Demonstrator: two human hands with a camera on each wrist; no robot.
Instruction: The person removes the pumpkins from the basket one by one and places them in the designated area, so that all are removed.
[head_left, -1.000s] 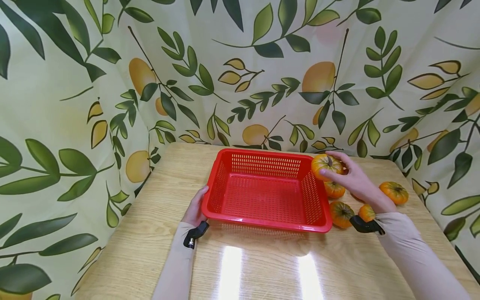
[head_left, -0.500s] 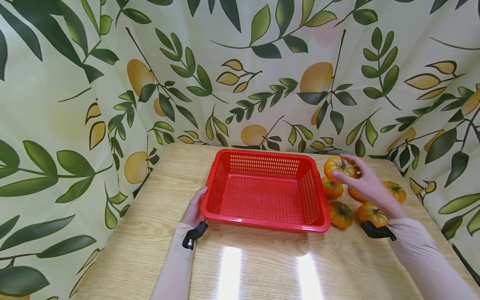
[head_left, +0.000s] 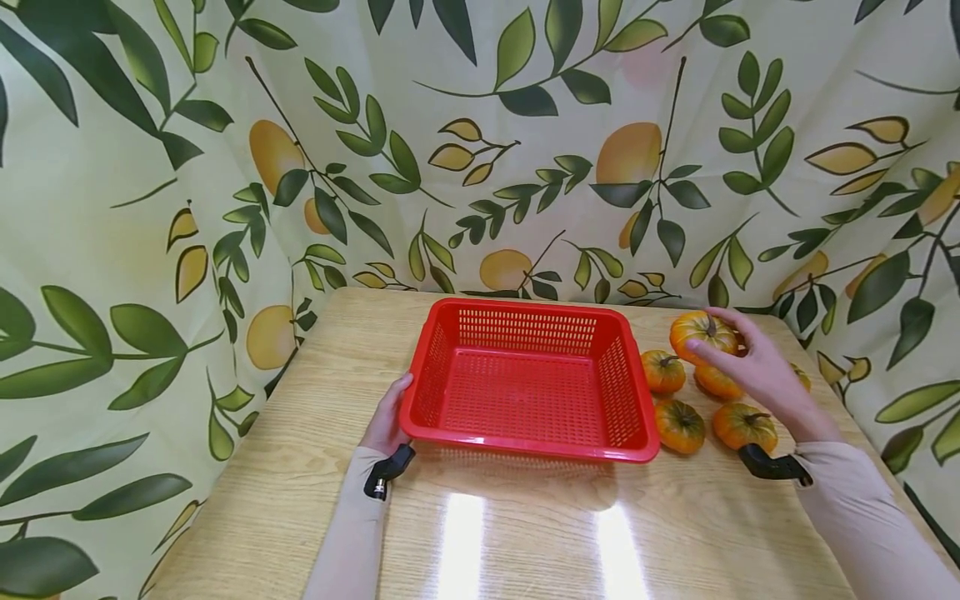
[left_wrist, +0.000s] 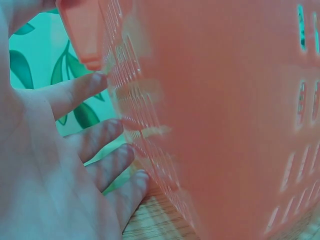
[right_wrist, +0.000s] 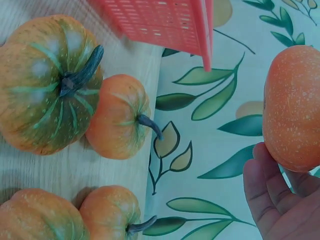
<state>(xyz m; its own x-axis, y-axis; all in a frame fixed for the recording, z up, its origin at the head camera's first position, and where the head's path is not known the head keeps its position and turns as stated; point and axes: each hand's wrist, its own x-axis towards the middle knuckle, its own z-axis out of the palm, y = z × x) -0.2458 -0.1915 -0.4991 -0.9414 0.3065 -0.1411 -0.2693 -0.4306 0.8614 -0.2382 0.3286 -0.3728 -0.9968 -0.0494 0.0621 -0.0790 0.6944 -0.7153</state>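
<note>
My right hand (head_left: 772, 379) grips a small orange pumpkin (head_left: 703, 337) with a dark stem, held up right of the red plastic basket (head_left: 525, 454). In the right wrist view, the fingers (right_wrist: 280, 190) press on this pumpkin (right_wrist: 295, 110) from below. My left hand (head_left: 386, 421) rests on the basket's left side. The left wrist view shows its straight, spread fingers (left_wrist: 100, 140) touching the outer slotted wall (left_wrist: 225, 115); the thumb is partly out of frame. Below my right hand several more pumpkins lie on the table, one partly hidden (head_left: 718, 383).
Close to the basket's right wall are two pumpkins, one farther back (head_left: 662, 372) and one nearer (head_left: 680, 427). Another pumpkin (head_left: 744, 427) lies by my right wrist. The wooden table (head_left: 262, 500) ends at a leaf-patterned cloth (head_left: 450, 208) at back and sides.
My right hand has moved right with the pumpkin, away from the basket's right rim to above the other pumpkins. My left hand and the basket stay in place.
</note>
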